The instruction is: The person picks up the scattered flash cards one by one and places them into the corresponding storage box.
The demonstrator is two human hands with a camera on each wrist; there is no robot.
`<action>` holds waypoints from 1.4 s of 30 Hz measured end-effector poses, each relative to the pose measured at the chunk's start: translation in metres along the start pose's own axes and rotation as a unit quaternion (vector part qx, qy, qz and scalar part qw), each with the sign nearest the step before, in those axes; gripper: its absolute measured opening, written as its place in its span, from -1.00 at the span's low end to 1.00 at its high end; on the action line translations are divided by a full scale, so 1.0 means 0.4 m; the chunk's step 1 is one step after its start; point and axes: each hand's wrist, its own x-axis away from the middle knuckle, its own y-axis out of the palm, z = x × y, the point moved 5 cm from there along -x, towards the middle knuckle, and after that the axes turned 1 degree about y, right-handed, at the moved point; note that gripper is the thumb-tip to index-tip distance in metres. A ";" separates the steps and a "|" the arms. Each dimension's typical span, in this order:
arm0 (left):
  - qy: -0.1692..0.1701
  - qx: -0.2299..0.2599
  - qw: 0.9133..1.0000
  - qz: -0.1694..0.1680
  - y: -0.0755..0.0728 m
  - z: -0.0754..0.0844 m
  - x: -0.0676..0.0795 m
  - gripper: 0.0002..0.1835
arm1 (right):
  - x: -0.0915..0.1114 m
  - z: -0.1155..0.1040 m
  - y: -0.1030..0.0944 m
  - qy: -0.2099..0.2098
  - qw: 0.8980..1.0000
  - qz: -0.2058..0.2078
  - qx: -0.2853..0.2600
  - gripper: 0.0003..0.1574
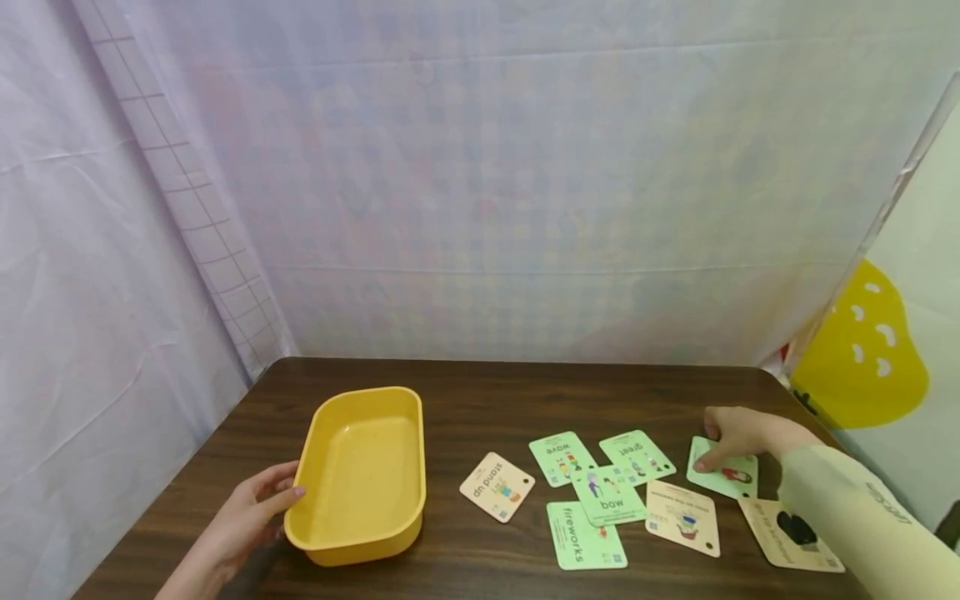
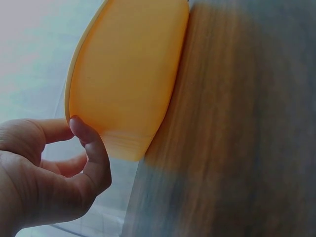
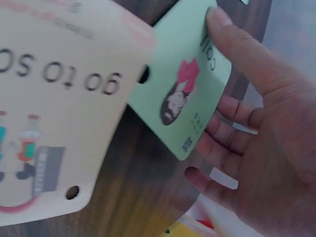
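Note:
At the left of the head view, my left hand point(image 1: 251, 510) pinches the side rim of a yellow plastic tub point(image 1: 360, 467). In the left wrist view, thumb and forefinger point(image 2: 91, 140) meet at its rim. Over on the right, my right hand point(image 1: 742, 433) grips the edge of a green "call" flashcard point(image 1: 723, 483), which shows a figure in red. The right wrist view has the thumb point(image 3: 237, 42) on the card's printed face and the other fingers behind its edge. A cream "go to" card point(image 3: 59, 98) overlaps it in that view.
Several flashcards spread over the dark wooden table point(image 1: 465, 400): cream "stand up" point(image 1: 495, 487), green "wave" point(image 1: 557, 454), "greet" point(image 1: 637, 454), "bow" point(image 1: 611, 496) lapping over "fireworks" point(image 1: 585, 542), and two more cream ones. White curtains point(image 1: 525, 208) stand behind.

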 end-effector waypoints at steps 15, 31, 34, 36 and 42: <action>0.005 -0.003 1.000 -0.003 0.002 0.004 -0.002 -0.31 | 0.018 0.014 -0.060 -0.067 0.993 -0.030 -0.094 -0.90; 0.009 -0.001 1.000 -0.005 0.004 -0.002 -0.006 -0.33 | 0.021 0.040 -0.116 -0.024 0.987 -0.050 -0.154 -0.85; 0.011 -0.002 1.000 -0.006 0.006 -0.001 -0.006 -0.33 | 0.024 0.044 -0.125 -0.021 0.989 -0.039 -0.141 -0.85; 0.011 0.000 1.000 -0.006 0.006 -0.001 -0.006 -0.33 | 0.027 0.047 -0.129 -0.019 0.990 -0.028 -0.134 -0.85; 0.011 0.007 1.000 -0.009 0.007 0.004 -0.008 -0.32 | 0.036 0.050 -0.136 -0.026 0.994 0.014 -0.107 -0.87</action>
